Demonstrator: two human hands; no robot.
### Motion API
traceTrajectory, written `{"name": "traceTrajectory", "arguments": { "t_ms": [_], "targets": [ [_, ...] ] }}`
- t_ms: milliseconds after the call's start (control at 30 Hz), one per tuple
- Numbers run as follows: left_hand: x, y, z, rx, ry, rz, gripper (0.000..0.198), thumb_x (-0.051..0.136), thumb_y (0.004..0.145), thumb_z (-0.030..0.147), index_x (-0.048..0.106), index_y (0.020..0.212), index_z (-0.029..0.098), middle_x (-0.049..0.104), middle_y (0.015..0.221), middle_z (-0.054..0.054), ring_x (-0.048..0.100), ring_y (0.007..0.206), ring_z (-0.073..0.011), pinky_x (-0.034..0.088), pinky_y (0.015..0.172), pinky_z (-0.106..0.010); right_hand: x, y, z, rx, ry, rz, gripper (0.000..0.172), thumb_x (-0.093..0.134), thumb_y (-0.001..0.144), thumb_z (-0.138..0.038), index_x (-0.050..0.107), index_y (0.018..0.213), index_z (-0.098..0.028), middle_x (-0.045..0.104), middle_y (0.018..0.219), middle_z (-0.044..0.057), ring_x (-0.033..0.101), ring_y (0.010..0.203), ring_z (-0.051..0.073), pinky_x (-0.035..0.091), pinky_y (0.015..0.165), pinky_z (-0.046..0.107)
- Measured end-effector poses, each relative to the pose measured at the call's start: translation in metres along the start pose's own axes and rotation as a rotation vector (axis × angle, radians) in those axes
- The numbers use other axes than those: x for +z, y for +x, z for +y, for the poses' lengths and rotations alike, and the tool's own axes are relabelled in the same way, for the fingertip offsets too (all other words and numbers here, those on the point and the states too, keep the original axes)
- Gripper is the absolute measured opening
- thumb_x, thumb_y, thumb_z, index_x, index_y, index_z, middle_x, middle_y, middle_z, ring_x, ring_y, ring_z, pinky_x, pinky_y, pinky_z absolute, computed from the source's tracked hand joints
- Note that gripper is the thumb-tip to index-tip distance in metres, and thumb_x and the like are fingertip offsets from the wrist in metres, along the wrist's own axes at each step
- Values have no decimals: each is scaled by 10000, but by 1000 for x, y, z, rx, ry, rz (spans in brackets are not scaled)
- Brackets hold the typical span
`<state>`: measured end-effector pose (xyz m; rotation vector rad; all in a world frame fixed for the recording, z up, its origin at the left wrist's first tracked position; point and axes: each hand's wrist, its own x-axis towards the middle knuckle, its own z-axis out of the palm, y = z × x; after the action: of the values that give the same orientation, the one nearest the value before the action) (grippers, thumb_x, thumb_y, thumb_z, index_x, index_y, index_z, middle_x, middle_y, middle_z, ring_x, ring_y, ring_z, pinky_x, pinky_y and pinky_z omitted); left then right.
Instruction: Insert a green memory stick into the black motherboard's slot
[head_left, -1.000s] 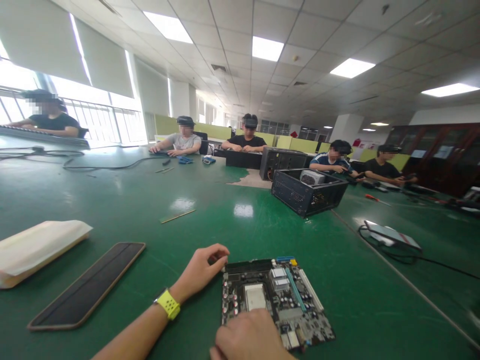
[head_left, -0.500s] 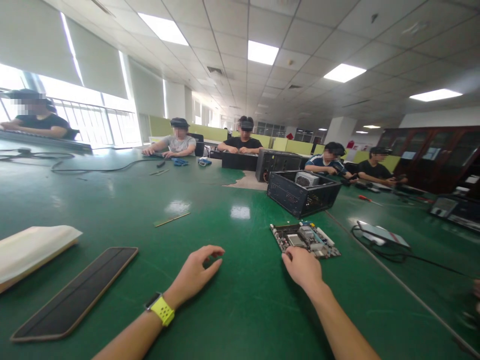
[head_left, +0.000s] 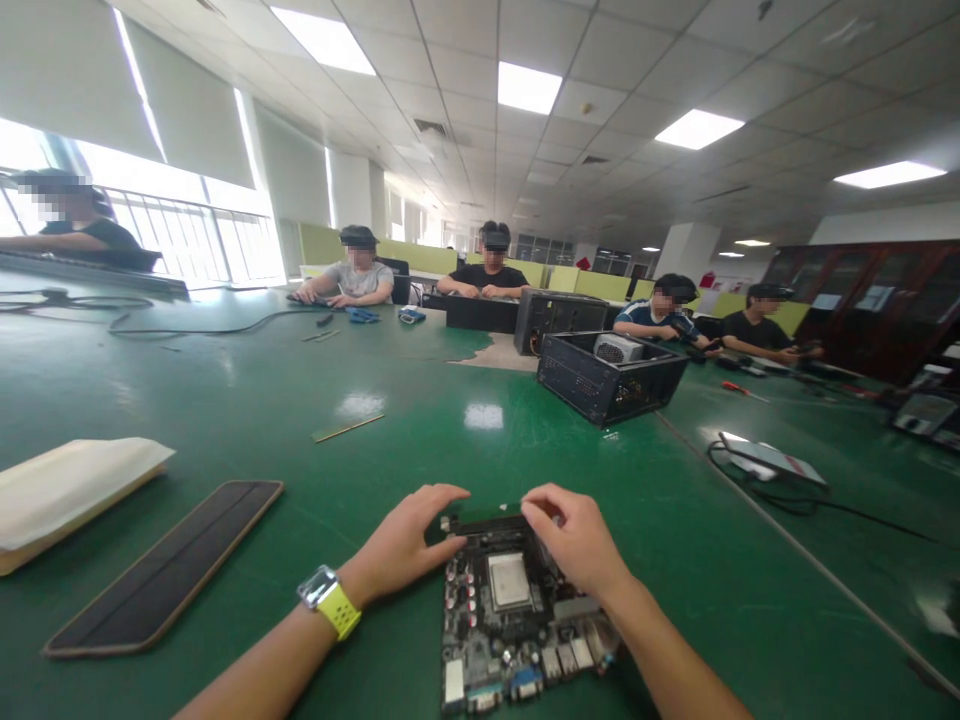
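Observation:
A motherboard (head_left: 536,610) lies in front of me on the green table, its port side facing me. A square metal-topped processor (head_left: 509,581) sits in its middle. My right hand (head_left: 574,540) reaches over the board's right part, with fingers and thumb closed at its far edge. At the far left corner is my left hand (head_left: 401,535), its fingers apart and the thumb close to the edge; I cannot tell whether it touches. A watch with a yellow strap (head_left: 337,610) is on my left wrist.
Left of me lie a dark flat panel (head_left: 169,570) and a cream-coloured package (head_left: 75,495). A thin brass-coloured strip (head_left: 349,429) is ahead. An open computer case (head_left: 600,380) stands farther off, with a cabled flat device (head_left: 772,460) to the right. Several people sit around the table.
The motherboard has come from the right to in front of me, turned, with my right hand at it. My left hand has moved only slightly and is now beside the board's corner.

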<state>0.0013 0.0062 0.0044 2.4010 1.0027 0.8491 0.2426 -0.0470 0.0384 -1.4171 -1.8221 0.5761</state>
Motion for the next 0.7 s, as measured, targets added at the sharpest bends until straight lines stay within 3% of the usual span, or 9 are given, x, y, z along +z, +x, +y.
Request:
{"name": "traceTrajectory", "arguments": {
  "t_ms": [67,133,233,400,700],
  "targets": [
    [0,0,0,-17,15,-27,405,622,803,291,540,1198,248,613,1155,-66,556,1041,-247,433,937,-392,-2,10,20,-35,-160,104,299,498,841,-336,651,1057,-196,663,1082,70,563,1036,193,405,924,319],
    [0,0,0,-28,27,-41,321,616,806,294,575,1119,239,638,1063,-54,579,957,-232,462,869,-362,-1,16,36,-20,-246,58,358,514,829,-315,614,1152,-199,625,1179,69,518,1121,201,360,982,334],
    [0,2,1,-6,42,-61,224,600,819,296,607,1032,230,643,1002,-44,581,912,-219,467,837,-343,5,19,48,42,-287,-14,309,500,836,-314,651,1087,-214,666,1093,42,565,1030,192,379,939,322],
    [-1,4,3,58,25,-55,226,611,820,271,633,1042,234,651,1035,-53,571,973,-222,447,894,-356,10,17,47,29,-268,33,223,489,839,-290,693,905,-227,699,936,5,584,916,175,389,866,289],
    [-1,3,3,92,33,-24,227,636,800,259,650,1024,225,667,1022,-55,580,952,-217,469,877,-361,11,19,50,23,-270,30,246,465,856,-298,697,906,-235,699,940,5,582,916,170,377,861,280]
  ]
}}
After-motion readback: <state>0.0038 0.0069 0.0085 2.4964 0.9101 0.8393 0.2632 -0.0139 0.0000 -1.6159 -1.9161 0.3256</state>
